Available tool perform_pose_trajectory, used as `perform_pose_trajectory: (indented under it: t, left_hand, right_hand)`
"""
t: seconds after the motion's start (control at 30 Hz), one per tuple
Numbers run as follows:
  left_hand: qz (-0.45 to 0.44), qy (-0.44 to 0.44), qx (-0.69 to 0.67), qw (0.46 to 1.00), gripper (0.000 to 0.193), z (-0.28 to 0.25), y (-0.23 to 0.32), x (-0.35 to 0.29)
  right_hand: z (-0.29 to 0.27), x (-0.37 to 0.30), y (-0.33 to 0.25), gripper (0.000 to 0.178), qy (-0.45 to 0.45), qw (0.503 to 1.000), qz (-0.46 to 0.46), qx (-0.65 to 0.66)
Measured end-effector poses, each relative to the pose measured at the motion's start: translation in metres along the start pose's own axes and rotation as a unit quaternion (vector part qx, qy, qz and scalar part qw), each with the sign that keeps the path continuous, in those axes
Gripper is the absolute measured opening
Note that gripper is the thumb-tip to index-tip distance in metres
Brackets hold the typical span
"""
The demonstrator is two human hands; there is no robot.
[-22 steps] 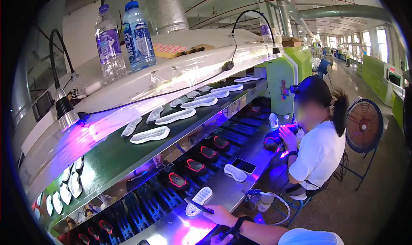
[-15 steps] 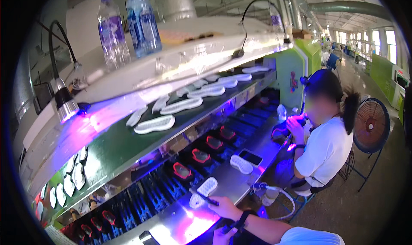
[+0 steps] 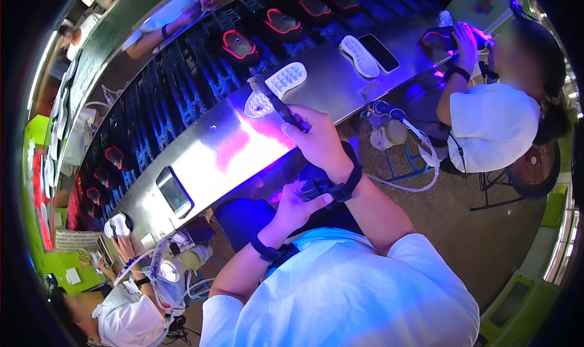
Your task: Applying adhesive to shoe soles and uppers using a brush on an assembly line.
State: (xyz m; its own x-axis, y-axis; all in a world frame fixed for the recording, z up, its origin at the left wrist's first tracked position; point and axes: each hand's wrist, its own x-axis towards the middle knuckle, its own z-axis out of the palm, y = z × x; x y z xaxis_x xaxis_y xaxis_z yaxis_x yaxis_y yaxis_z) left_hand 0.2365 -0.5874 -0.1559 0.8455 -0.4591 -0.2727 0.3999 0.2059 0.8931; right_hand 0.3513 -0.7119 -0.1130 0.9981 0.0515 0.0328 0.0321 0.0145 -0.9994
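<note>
In my right hand (image 3: pixel 316 137) is a dark-handled brush (image 3: pixel 277 100), gripped near its lower end. The brush's pale head reaches across a white shoe sole (image 3: pixel 289 78) on the metal bench; whether it touches the sole I cannot tell. My left hand (image 3: pixel 295 206) is closer to my body, below my right wrist, with its fingers curled round a dark thing (image 3: pixel 313 189). My right forearm and its black wristband partly hide that thing, so its kind is unclear.
Along the metal bench (image 3: pixel 210 137) lie a phone (image 3: pixel 174 192), another white sole (image 3: pixel 360 56) and a second phone (image 3: pixel 380 53). Behind it, a dark slatted rack (image 3: pixel 194 85) carries black shoe uppers with red edges (image 3: pixel 238 45). Co-workers sit at right (image 3: pixel 493 122) and lower left (image 3: pixel 131 313).
My view has tipped down from the upper shelf to the bench and my own body. My left hand now shows fully. The brush stays in my right hand over the sole.
</note>
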Motion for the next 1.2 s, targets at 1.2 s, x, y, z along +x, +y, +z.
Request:
perform_pose_trajectory:
  t: [1.2]
  left_hand:
    - [-0.044,-0.004,-0.013,0.999,0.035,0.007,0.005,0.007]
  right_hand:
    - [0.000,-0.004,0.006,0.040,-0.015,0.999,0.008,-0.048]
